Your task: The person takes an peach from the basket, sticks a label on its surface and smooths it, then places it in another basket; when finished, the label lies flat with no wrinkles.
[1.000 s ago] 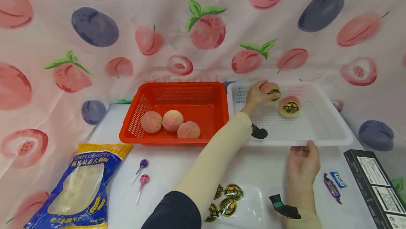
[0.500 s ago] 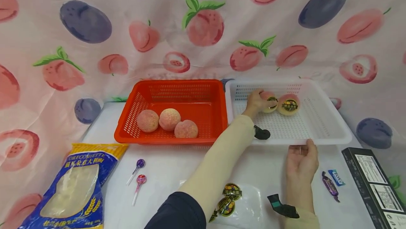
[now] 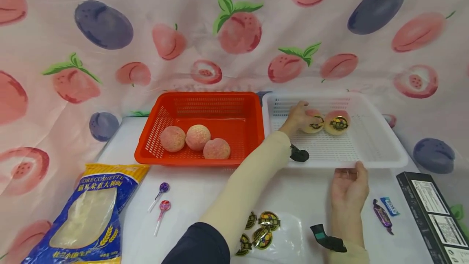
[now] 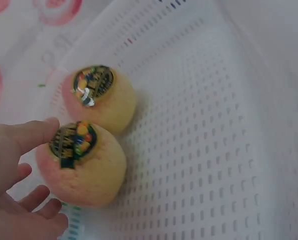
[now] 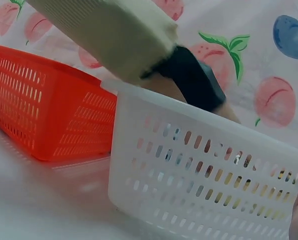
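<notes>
Two pink and yellow peaches with black-and-gold round stickers sit side by side in the white plastic basket [image 3: 371, 144]. My left hand [image 3: 296, 119] is at the left peach [image 4: 96, 180], a fingertip right at its sticker and the other fingers loosely bent beside it. In the left wrist view the other peach [image 4: 114, 107] lies just behind, close against the first. At the basket's front edge, my right hand [image 3: 349, 188] grips the rim, thumb up against it and fingertips hidden beneath.
An orange basket [image 3: 234, 127] with three unstickered peaches [image 3: 198, 137] stands at left. Nearer lie a pasta bag [image 3: 86, 215], two lollipops [image 3: 164, 206], a clear sheet with stickers [image 3: 269, 221], two wrapped candies [image 3: 382, 216] and a black box [image 3: 434, 215].
My left hand has lowered its peach into the white basket beside the other one, and its fingers have loosened. My right hand stays at the rim.
</notes>
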Tool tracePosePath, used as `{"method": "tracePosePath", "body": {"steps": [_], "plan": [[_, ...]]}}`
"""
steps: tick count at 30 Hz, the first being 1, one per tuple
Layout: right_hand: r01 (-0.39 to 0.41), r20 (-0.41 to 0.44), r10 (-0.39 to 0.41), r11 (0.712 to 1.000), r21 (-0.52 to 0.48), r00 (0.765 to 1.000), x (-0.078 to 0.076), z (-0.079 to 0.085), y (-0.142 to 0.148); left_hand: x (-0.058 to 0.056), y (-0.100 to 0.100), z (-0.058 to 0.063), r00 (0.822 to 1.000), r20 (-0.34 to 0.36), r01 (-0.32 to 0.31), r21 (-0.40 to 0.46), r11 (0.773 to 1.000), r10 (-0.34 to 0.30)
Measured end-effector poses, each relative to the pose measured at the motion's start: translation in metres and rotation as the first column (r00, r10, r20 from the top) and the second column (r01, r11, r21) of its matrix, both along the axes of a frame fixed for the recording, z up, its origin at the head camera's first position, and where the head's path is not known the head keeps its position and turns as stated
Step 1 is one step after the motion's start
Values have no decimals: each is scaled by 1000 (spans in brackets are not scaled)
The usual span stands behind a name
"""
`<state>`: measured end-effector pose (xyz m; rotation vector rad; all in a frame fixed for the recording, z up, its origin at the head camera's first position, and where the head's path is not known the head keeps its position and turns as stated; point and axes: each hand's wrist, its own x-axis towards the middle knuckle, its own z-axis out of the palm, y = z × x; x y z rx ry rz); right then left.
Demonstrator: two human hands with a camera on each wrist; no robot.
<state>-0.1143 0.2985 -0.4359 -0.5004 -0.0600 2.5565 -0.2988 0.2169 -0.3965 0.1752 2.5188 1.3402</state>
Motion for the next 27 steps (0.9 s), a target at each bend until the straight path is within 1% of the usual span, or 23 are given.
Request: {"method": "tracePosePath", "body": {"steps": [2,5,7,8,10,12,14,17,19,20,23,25,27], "plan": [[0,-11,0,1000,0,1000,-1,-1,3,1,-4,6,999,-14,31,25,999,-31],[-4,-21,4,1000,-12,1000,-2,-2,7,6,-14,15,998,-12,70,91,993,-69],[-10,-23,9,1000,-15,1000,-3,-2,8,11,-24,20,995,-10,96,147,984,-96],[-14,-26,13,1000,-18,1000,-2,-3,9,15,-31,22,993,-12,116,186,976,-116],[-18,-35,17,1000,-12,999,-2,-3,10,24,-44,25,988,-19,151,260,954,-151],[-25,-52,25,1000,-5,998,-1,-3,12,36,-59,29,983,-21,178,336,925,-181],[-32,-65,32,999,4,997,-1,-2,14,51,-76,39,980,-12,188,397,898,-200],[-36,-67,37,999,16,997,-3,-2,17,71,-100,55,976,-5,197,453,870,-218],[-36,-64,37,999,14,997,-4,-3,18,84,-114,63,974,-11,205,475,856,-227],[-36,-60,37,999,10,998,-4,-4,18,88,-120,64,972,-19,211,492,845,-232],[-30,-56,30,1000,2,998,-4,-6,18,100,-137,63,971,-44,223,516,827,-234],[-28,-50,28,1000,2,998,-3,-6,18,109,-147,61,972,-55,221,538,814,-228],[-23,-42,23,1000,7,999,-3,-7,18,117,-157,56,975,-68,214,569,794,-213]]}}
